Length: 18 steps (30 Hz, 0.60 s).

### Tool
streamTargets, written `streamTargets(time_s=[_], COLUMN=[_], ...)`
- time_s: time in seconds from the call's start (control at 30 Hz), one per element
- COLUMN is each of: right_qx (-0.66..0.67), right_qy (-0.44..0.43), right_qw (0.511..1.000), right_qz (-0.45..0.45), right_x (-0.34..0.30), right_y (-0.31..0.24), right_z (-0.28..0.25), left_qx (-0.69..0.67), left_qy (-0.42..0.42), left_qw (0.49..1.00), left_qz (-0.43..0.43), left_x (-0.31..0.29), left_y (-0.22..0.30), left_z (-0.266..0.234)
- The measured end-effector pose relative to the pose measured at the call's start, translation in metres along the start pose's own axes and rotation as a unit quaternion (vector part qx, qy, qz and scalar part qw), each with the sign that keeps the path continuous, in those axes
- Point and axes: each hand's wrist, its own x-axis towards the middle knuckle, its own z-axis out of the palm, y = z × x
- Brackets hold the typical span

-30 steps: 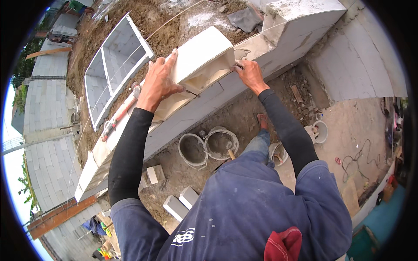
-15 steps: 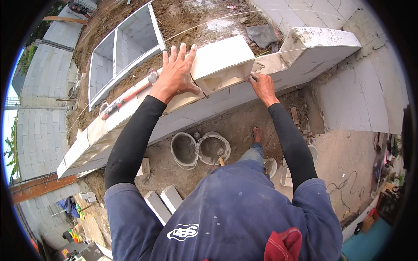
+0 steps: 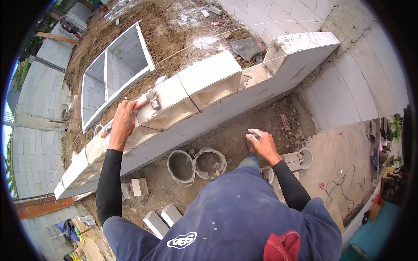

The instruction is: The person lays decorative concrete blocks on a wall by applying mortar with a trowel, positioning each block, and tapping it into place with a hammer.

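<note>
The hammer [image 3: 152, 99], atop the row of blocks [image 3: 210, 73], is gripped by the left hand [image 3: 123, 124], fingers curled; picking-up seems in hand, a firm hold called for. The right hand's [image 3: 264, 146] fingers are bent; whether anything is pinched cannot be told.

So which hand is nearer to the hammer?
Left: the left hand is closed around the handle of the hammer. The right hand is apart, off to its right.

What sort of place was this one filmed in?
Most likely an outdoor building site: an unfinished-looking wall topped with pale hollow blocks, a hammer on top, and two buckets below holding what looks like grey mortar.
</note>
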Motion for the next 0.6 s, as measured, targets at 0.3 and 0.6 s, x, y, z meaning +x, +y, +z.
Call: streamTargets(time_s=[0.3, 0.6], right_qx=[0.164, 0.400], right_qy=[-0.055, -0.055], right_qw=[0.975, 0.915], right_qz=[-0.138, -0.003], right_x=[-0.018, -0.039], right_y=[-0.114, -0.113], right_z=[-0.015, -0.047], left_qx=[0.069, -0.106], left_qy=[0.065, -0.107], left_qw=[0.994, 0.958], left_qz=[0.064, 0.245], left_x=[0.000, 0.008], left_y=[0.112, 0.259], left_z=[-0.073, -0.013])
